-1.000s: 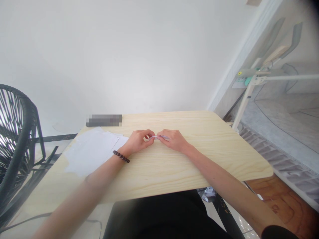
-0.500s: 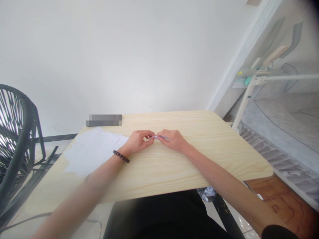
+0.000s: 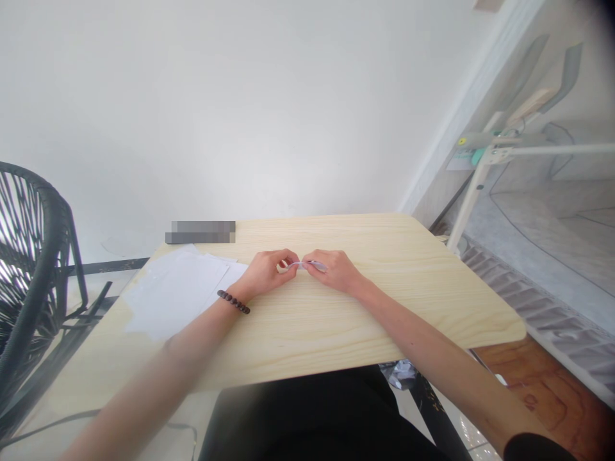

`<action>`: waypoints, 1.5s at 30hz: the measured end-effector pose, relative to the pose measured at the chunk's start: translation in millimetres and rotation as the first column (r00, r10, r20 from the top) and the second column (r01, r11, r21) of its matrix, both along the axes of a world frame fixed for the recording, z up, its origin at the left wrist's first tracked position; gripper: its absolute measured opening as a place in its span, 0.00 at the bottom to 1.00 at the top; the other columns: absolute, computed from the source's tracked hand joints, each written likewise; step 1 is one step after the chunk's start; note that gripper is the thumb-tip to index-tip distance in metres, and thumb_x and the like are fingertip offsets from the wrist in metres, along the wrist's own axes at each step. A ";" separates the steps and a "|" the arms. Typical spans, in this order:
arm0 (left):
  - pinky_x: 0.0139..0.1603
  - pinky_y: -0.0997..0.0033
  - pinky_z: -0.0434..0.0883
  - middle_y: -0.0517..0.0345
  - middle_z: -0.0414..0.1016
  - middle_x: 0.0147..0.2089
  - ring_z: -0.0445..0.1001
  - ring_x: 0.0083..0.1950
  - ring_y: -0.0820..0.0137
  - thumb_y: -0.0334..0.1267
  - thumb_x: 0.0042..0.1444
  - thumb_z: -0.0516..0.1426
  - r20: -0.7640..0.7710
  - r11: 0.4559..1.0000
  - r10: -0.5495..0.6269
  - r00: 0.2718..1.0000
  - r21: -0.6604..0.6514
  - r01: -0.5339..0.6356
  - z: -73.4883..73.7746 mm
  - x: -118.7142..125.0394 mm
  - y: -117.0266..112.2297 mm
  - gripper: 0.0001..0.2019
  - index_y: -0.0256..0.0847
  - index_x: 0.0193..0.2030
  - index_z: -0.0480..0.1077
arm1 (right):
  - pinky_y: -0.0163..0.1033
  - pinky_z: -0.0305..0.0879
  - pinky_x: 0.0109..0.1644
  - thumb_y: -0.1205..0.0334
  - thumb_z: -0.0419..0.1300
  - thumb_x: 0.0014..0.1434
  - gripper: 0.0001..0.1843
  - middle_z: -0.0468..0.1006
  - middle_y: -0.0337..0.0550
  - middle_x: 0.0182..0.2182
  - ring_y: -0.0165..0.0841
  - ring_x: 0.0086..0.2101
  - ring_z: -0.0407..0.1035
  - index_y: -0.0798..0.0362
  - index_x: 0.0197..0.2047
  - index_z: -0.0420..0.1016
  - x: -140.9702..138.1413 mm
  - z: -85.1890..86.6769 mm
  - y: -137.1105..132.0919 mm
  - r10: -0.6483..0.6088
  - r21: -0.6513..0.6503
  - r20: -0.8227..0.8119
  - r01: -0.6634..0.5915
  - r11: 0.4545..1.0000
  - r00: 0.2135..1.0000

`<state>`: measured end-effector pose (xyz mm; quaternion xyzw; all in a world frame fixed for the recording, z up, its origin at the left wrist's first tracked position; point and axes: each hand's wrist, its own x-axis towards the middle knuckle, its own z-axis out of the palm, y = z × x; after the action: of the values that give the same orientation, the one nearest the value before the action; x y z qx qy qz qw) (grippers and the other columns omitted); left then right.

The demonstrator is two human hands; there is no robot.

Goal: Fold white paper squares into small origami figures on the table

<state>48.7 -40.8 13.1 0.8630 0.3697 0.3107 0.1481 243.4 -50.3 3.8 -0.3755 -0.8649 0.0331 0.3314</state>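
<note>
Between my two hands is a small, thin, whitish piece that looks like folded paper point(image 3: 302, 264), mostly hidden by the fingers. My left hand point(image 3: 269, 271), with a dark beaded bracelet point(image 3: 233, 301) at its wrist, pinches one end between thumb and fingers. Gripping the other end, my right hand point(image 3: 335, 270) has its fingers curled, and a pale edge of the piece shows along its thumb. Both hands are close together, just above the middle of the wooden table point(image 3: 384, 250).
White paper sheets point(image 3: 175, 291) lie spread on the table's left side. A dark, pixelated oblong point(image 3: 200, 232) sits at the back left corner. A dark woven chair point(image 3: 52, 211) stands left, a white metal frame point(image 3: 468, 205) right. The wall point(image 3: 288, 115) borders the table's far edge.
</note>
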 end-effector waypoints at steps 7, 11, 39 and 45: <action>0.34 0.77 0.67 0.61 0.73 0.32 0.69 0.30 0.75 0.37 0.50 0.52 0.003 1.000 -0.014 1.000 -0.004 0.014 0.1 -0.8 0.3 0.07 0.40 0.33 0.69 | 0.30 0.58 0.36 0.59 0.49 0.57 0.10 0.75 0.38 0.33 0.27 0.31 0.67 0.51 0.36 0.70 0.2 0.0 -0.1 0.002 -0.004 0.003 -0.002 1.000 1.000; 0.34 0.77 0.67 0.61 0.73 0.32 0.69 0.30 0.76 0.38 0.50 0.52 0.001 1.000 -0.013 1.000 -0.005 0.013 -0.2 -0.8 -0.1 0.07 0.40 0.34 0.69 | 0.30 0.58 0.35 0.58 0.48 0.57 0.11 0.74 0.38 0.33 0.27 0.31 0.67 0.51 0.37 0.70 0.7 -0.2 -0.3 0.006 -0.006 0.023 -0.006 1.000 1.000; 0.29 0.80 0.66 0.60 0.72 0.30 0.69 0.31 0.75 0.36 0.51 0.51 -0.005 0.999 -0.027 1.000 0.018 0.027 2.0 -0.4 -1.4 0.07 0.39 0.33 0.69 | 0.30 0.58 0.35 0.61 0.48 0.58 0.10 0.74 0.38 0.32 0.26 0.31 0.67 0.50 0.38 0.70 1.2 -0.1 0.2 0.029 0.009 0.031 -0.030 1.000 0.999; 0.33 0.78 0.67 0.61 0.73 0.31 0.69 0.30 0.75 0.36 0.50 0.51 -0.010 1.000 -0.020 1.000 0.021 0.021 1.3 -0.2 -1.1 0.07 0.40 0.33 0.69 | 0.30 0.58 0.35 0.60 0.49 0.57 0.10 0.75 0.39 0.33 0.26 0.31 0.67 0.51 0.38 0.70 1.5 0.2 -0.3 0.032 0.003 0.016 -0.032 0.999 0.999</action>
<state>48.5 -41.9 14.4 0.8697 0.3583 0.3090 0.1406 244.9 -50.7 4.0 -0.3616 -0.8734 0.0341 0.3244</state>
